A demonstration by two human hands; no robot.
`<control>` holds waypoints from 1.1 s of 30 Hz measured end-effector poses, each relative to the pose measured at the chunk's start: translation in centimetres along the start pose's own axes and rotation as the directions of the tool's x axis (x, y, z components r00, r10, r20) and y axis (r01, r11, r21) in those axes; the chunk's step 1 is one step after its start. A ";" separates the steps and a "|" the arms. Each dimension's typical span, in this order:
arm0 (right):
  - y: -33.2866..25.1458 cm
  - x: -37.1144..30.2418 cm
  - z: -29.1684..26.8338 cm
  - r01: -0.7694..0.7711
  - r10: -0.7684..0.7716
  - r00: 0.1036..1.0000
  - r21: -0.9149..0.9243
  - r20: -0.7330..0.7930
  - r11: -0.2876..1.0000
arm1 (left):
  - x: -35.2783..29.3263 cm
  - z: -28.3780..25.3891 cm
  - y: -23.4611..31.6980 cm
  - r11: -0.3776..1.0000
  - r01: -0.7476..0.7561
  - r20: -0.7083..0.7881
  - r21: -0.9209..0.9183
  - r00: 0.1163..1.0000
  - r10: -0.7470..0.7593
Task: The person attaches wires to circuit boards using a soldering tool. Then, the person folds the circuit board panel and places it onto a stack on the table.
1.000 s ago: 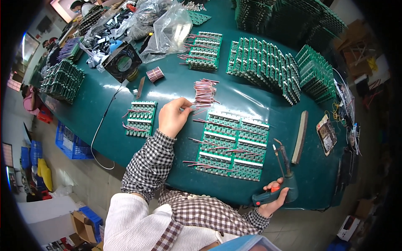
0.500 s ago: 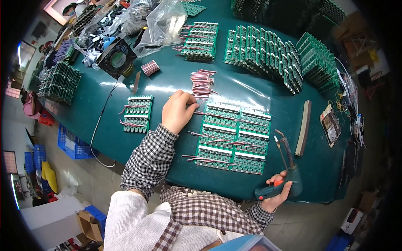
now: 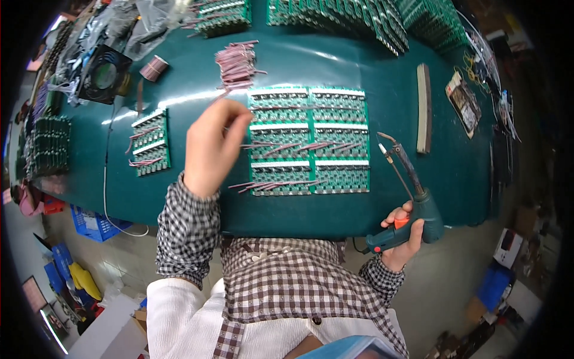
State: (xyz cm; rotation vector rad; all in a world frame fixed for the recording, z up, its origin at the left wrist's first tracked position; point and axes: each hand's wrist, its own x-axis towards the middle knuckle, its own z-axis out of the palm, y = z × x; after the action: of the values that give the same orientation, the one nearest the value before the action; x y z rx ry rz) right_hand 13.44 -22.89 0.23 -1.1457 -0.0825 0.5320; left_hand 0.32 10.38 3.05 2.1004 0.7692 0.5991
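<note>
My left hand (image 3: 214,146) is closed in a pinch beside the left edge of a panel of green circuit boards (image 3: 339,127). Whatever its fingertips hold is too small and blurred to name. Thin red-and-white wires (image 3: 272,145) lie in rows across the panel, some ends sticking out past its left edge. Just beyond that hand is a bundle of cut wires (image 3: 236,64). In my right hand (image 3: 402,236) is a dark green soldering gun (image 3: 427,218) with a red trigger. Its bent tip and thin feed tube point up, right of the panel and apart from it.
A smaller wired board (image 3: 150,143) lies to the left, near a wire spool (image 3: 153,68) and a black fan (image 3: 104,74). Stacked circuit boards (image 3: 353,21) line the far side. A long narrow bar (image 3: 423,109) lies at right, beside a worn packet (image 3: 463,105).
The view has shifted, so the table's contents sit higher and further left. My left hand has come nearer along the panel's left edge. My right hand still holds the soldering gun.
</note>
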 end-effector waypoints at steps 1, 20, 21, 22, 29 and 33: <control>-0.2 -0.4 -0.1 0.014 -0.014 1.000 -0.017 0.002 1.000 | -0.8 0.8 1.3 0.987 -0.158 0.033 0.023 0.987 0.157; -1.1 -4.2 -0.9 -0.018 0.012 0.997 -0.081 -0.073 0.997 | -6.4 7.6 4.1 0.934 -0.356 0.326 0.040 0.888 0.324; -1.4 -4.4 -0.9 -0.019 0.013 0.997 -0.079 -0.075 0.997 | -6.3 7.9 4.3 0.947 -0.319 0.289 0.036 0.910 0.296; -1.6 -4.7 -0.8 -0.023 0.017 0.997 -0.082 -0.075 0.996 | -6.3 8.1 4.4 0.959 -0.282 0.249 0.032 0.932 0.265; -2.6 -6.0 -0.6 -0.018 0.008 0.997 -0.133 -0.076 0.991 | -6.3 9.7 4.5 0.976 -0.206 0.211 0.065 0.959 0.188; -2.6 -7.1 -1.1 -0.035 0.023 0.995 -0.122 -0.093 0.992 | -6.3 10.2 4.5 0.984 -0.178 0.186 0.034 0.968 0.168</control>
State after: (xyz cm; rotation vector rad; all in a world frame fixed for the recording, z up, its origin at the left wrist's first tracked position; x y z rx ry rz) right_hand 8.57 -27.71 3.54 -1.2918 -0.0196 0.5047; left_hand 3.80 -1.52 0.00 2.2486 0.5058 0.4743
